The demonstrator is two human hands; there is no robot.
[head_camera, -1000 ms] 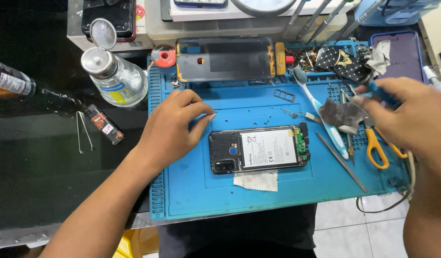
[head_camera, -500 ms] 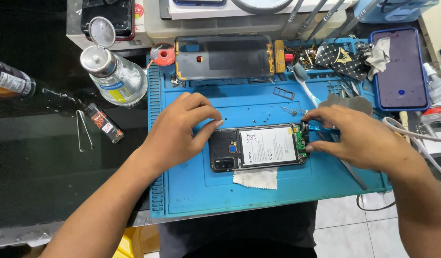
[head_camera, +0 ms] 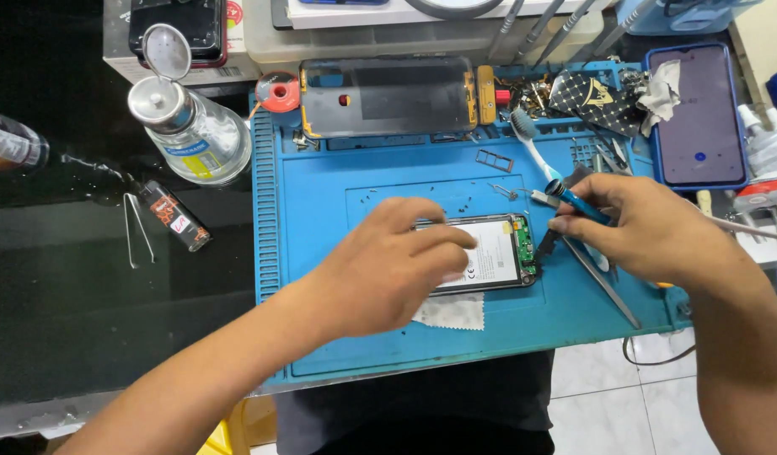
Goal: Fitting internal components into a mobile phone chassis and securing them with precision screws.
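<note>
A person is working over an opened black smartphone with its white battery exposed (head_camera: 490,253), which is lying flat near the middle of a blue silicone repair mat (head_camera: 338,219) on a dark workbench. The left hand (head_camera: 388,270) is pressing down on the phone's left half, fingers spread and loosely curled across the casing, pinning it rather than gripping it. The right hand (head_camera: 641,232) is pinching a slim blue-handled tool (head_camera: 578,202) between thumb and fingers, its dark tip angling down to the green circuit board at the phone's right end; whether the tip is touching the board cannot be told.

A small white cloth patch (head_camera: 452,310) is lying on the mat just below the phone, partly under the left hand. A long metal pair of tweezers (head_camera: 603,282) is resting on the mat beneath the right hand. At the mat's far edge, a detached dark phone back cover with yellow-edged sides (head_camera: 388,97) is lying flat, with a round red tape roll (head_camera: 276,91) just to its left and a white toothbrush (head_camera: 527,139) to its right. A second smartphone in a blue case (head_camera: 699,118) is lying face up at the far right. Off the mat to the left, a clear glass dispenser bottle with a flipped-open metal cap (head_camera: 190,126) is standing on the bench, well apart from both hands.
</note>
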